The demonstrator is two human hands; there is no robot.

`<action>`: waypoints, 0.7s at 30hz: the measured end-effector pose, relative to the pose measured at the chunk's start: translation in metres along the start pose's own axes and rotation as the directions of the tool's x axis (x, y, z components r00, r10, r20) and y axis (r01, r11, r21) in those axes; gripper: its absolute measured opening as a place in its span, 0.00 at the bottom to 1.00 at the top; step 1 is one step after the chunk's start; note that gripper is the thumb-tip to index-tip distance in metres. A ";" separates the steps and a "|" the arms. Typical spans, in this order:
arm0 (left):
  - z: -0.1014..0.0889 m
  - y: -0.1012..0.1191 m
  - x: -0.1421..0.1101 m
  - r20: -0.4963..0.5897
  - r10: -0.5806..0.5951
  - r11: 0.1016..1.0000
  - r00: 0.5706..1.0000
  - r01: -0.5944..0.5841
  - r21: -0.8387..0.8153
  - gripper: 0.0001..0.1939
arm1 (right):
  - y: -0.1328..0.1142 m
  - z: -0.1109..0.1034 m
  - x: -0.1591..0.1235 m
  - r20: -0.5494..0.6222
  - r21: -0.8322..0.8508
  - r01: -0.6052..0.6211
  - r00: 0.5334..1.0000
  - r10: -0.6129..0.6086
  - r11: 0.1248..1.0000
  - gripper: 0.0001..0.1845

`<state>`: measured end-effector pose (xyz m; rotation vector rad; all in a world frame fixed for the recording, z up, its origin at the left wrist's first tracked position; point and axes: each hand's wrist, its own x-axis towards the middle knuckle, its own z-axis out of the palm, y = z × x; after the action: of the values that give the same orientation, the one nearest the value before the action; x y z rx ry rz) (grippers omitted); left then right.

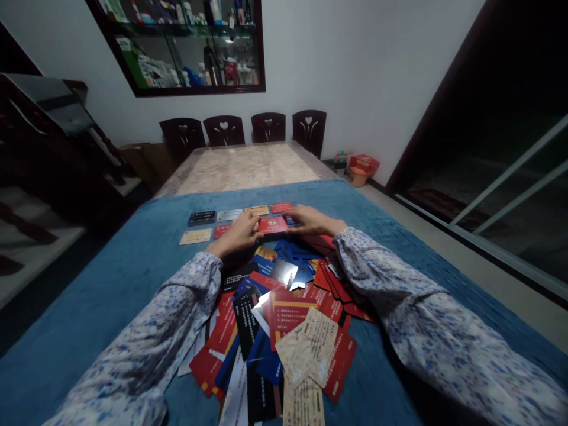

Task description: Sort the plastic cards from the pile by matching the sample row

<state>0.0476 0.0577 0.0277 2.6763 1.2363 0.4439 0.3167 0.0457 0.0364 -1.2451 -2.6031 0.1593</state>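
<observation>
My left hand (240,234) grips the left edge of a red card (273,225), its fingers bent around that side. On the opposite edge, the thumb and fingers of my right hand (313,220) hold the same card. It lies at the near side of cards set out in rows: a black card (202,218), a silver card (229,215), a gold card (257,210) and a red one behind. A beige card (195,236) lies at the left end of the front row. Between my forearms spreads a heap of loose cards (288,313), red, blue, black and beige, many overlapping.
A blue cloth (146,284) covers the near part of the long table; its far part is a bare marble-patterned top (239,165). Several dark chairs (224,130) stand by the far wall. An orange bin (358,176) sits on the floor at the right.
</observation>
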 end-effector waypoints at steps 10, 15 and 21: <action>-0.003 -0.018 -0.002 0.048 -0.095 0.990 0.994 0.089 0.114 0.15 | -0.004 0.007 0.032 0.049 -0.082 -0.015 0.999 0.019 0.997 0.24; -0.003 -0.028 -0.002 0.055 -0.145 0.983 0.988 0.137 0.123 0.17 | -0.009 0.008 0.046 0.096 -0.127 -0.015 0.995 0.027 0.992 0.24; -0.005 -0.032 -0.001 0.096 -0.189 0.970 0.977 0.171 0.170 0.20 | -0.008 0.016 0.059 0.126 -0.141 -0.003 0.992 0.021 0.990 0.27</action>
<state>0.0222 0.0782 0.0238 2.6405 1.5238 0.1724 0.2709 0.0873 0.0333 -1.3387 -2.7586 0.0597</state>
